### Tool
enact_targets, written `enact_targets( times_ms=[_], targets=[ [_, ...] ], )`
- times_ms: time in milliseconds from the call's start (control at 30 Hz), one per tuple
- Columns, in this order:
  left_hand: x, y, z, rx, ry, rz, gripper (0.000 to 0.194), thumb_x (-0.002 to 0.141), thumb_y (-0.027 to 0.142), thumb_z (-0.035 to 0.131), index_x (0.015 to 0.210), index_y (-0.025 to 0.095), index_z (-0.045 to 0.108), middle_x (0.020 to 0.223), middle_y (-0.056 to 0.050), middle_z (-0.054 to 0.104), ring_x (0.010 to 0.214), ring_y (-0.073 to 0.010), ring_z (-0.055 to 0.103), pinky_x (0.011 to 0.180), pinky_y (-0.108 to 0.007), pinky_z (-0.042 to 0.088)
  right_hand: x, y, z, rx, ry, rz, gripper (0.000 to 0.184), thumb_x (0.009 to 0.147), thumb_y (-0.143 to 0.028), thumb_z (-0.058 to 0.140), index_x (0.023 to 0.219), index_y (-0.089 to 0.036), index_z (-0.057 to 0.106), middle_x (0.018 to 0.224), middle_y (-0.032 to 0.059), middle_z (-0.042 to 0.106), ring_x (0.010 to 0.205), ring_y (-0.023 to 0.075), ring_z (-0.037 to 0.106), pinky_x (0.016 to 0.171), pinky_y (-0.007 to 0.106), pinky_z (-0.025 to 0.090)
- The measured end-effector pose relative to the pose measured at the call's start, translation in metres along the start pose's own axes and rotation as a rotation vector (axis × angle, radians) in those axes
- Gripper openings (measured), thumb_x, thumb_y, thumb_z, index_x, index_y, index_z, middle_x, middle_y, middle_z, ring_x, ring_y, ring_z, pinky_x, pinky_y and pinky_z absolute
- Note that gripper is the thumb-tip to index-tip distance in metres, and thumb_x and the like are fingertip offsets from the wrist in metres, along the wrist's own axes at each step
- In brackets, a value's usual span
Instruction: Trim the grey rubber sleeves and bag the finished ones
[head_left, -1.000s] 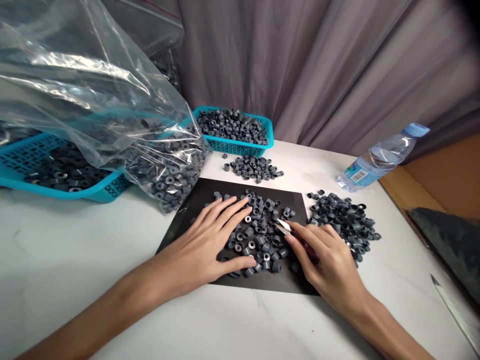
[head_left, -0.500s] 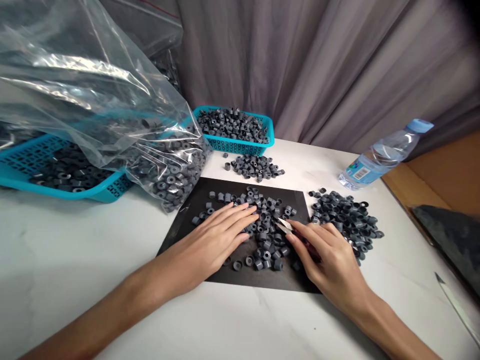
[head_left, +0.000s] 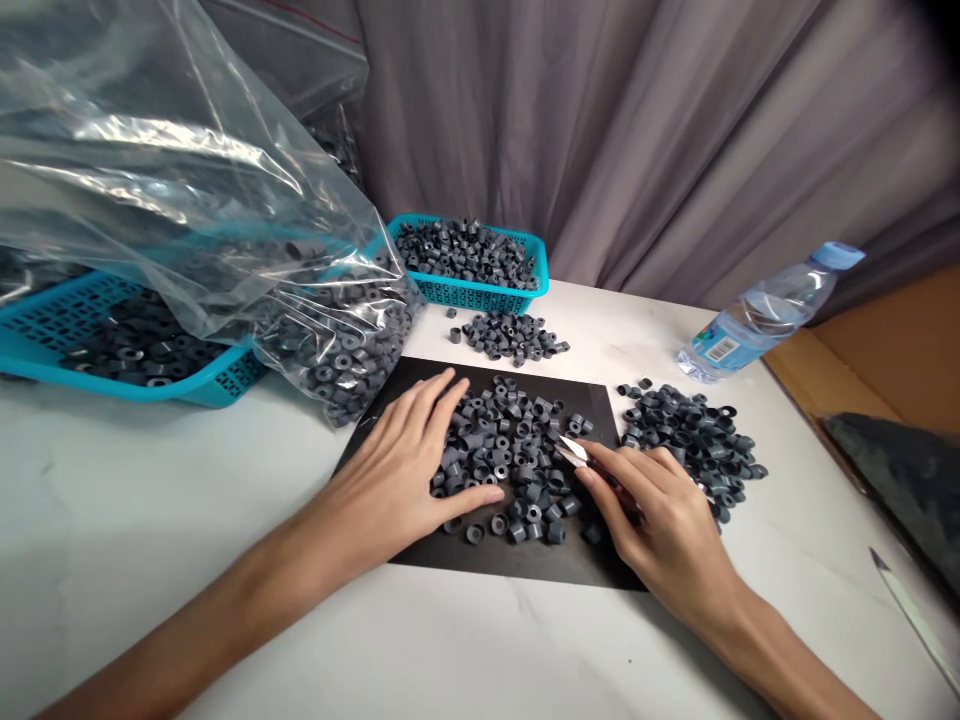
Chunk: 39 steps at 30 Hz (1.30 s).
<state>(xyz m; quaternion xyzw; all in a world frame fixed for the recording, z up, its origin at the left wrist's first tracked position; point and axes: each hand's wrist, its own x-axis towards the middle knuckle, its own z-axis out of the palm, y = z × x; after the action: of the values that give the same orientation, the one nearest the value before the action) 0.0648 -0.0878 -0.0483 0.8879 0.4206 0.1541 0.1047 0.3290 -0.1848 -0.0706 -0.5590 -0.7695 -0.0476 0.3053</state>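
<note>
On the left of the black mat (head_left: pixel 457 553), my left hand (head_left: pixel 401 460) is open, thumb spread away from the fingers. Its edge borders a spread of small dark grey plastic rings (head_left: pixel 525 440). Between the fingers and thumb of my right hand (head_left: pixel 660 500) is a small pair of snips (head_left: pixel 574 450). Their two pointed metal blades point left over the right side of the rings, slightly apart. The handles are mostly hidden by my palm. Whether the blade tips touch a ring, I cannot tell.
More rings lie in a right-hand heap (head_left: pixel 686 440) and a far pile (head_left: pixel 514 338). Blue-green baskets hold rings at the back (head_left: pixel 480 296) and left (head_left: pixel 217 385). A clear plastic bag (head_left: pixel 337 340) leans beside the mat. A water bottle (head_left: pixel 765 310) and a pointed tool (head_left: pixel 911 610) are right.
My left hand has slid left off the rings and its fingers and thumb have spread, pushing or uncovering rings beside it. The right hand and snips have hardly moved.
</note>
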Motion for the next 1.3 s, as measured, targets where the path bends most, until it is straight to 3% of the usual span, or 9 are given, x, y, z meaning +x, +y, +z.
enact_targets(
  times_ms=[100,267,400,533,633,767,900,1067,1300],
  targets=[
    [0.001,-0.002,0.001,-0.019,-0.039,-0.101,0.109,0.080,0.082,0.057,0.160,0.016,0.026,0.166,-0.020,0.031,0.153,-0.0415,0.028,0.123,-0.062,0.028,-0.001,0.000,0.000,0.007,-0.003,0.007,0.028,0.102,-0.021,0.058,0.129,-0.014,0.062,0.091,0.0048,0.070,0.072,0.0160,0.054,0.072,0.032,0.042],
    [0.001,0.001,-0.005,-0.139,-0.115,-0.100,0.086,0.089,0.073,0.056,0.157,0.025,0.034,0.166,-0.013,0.035,0.152,-0.0345,0.033,0.124,-0.055,0.030,-0.001,0.000,0.001,0.011,0.003,0.008,0.028,0.103,-0.022,0.057,0.129,-0.015,0.062,0.091,0.0053,0.070,0.072,0.0166,0.056,0.071,0.033,0.042],
    [0.004,0.003,-0.013,-0.227,-0.081,-0.129,0.068,0.097,0.065,0.049,0.154,0.029,0.037,0.163,-0.007,0.039,0.150,-0.0287,0.037,0.124,-0.051,0.031,-0.001,0.001,0.001,0.004,-0.004,0.007,0.028,0.103,-0.023,0.056,0.129,-0.015,0.062,0.092,0.0060,0.071,0.074,0.0171,0.059,0.071,0.033,0.042],
    [0.008,-0.002,-0.016,-0.153,-0.017,-0.025,0.046,0.095,0.059,0.059,0.130,0.030,0.062,0.157,-0.005,0.047,0.147,-0.0302,0.039,0.123,-0.054,0.032,-0.002,0.002,0.001,-0.001,-0.012,0.011,0.027,0.103,-0.023,0.057,0.128,-0.014,0.063,0.092,0.0057,0.070,0.074,0.0166,0.058,0.072,0.033,0.043],
    [0.009,-0.003,-0.016,-0.113,-0.023,0.067,0.028,0.096,0.051,0.061,0.114,0.032,0.070,0.153,-0.002,0.051,0.146,-0.0308,0.038,0.121,-0.057,0.033,-0.003,0.002,0.001,-0.009,-0.010,0.015,0.026,0.103,-0.024,0.057,0.126,-0.014,0.063,0.092,0.0056,0.070,0.073,0.0165,0.058,0.073,0.033,0.043],
    [0.007,-0.001,-0.021,-0.164,-0.085,0.101,0.032,0.090,0.053,0.068,0.118,0.037,0.069,0.153,-0.001,0.050,0.146,-0.0318,0.038,0.120,-0.057,0.035,-0.003,0.002,0.001,-0.011,-0.016,0.011,0.027,0.103,-0.024,0.057,0.128,-0.014,0.063,0.093,0.0057,0.070,0.075,0.0172,0.060,0.073,0.033,0.043],
    [0.006,-0.002,-0.023,-0.244,-0.112,0.036,0.045,0.087,0.058,0.069,0.128,0.039,0.063,0.153,-0.002,0.047,0.143,-0.0312,0.041,0.119,-0.057,0.037,-0.003,0.002,0.001,-0.006,-0.019,0.007,0.028,0.103,-0.023,0.057,0.129,-0.014,0.063,0.094,0.0063,0.071,0.077,0.0175,0.061,0.074,0.033,0.044],
    [0.002,-0.002,-0.017,-0.128,-0.076,0.082,0.038,0.093,0.057,0.062,0.124,0.034,0.067,0.152,-0.002,0.050,0.147,-0.0318,0.034,0.121,-0.059,0.034,-0.003,0.002,0.001,-0.009,-0.013,0.010,0.028,0.103,-0.024,0.056,0.128,-0.014,0.064,0.094,0.0067,0.072,0.077,0.0177,0.062,0.072,0.032,0.044],
    [-0.004,0.005,-0.017,-0.148,-0.140,0.142,0.037,0.099,0.057,0.052,0.134,0.049,0.058,0.161,0.007,0.037,0.154,-0.0263,0.021,0.123,-0.058,0.033,-0.002,0.003,0.002,-0.003,-0.016,0.020,0.028,0.103,-0.023,0.056,0.128,-0.013,0.065,0.094,0.0065,0.072,0.078,0.0167,0.062,0.074,0.031,0.044]
  ],
)
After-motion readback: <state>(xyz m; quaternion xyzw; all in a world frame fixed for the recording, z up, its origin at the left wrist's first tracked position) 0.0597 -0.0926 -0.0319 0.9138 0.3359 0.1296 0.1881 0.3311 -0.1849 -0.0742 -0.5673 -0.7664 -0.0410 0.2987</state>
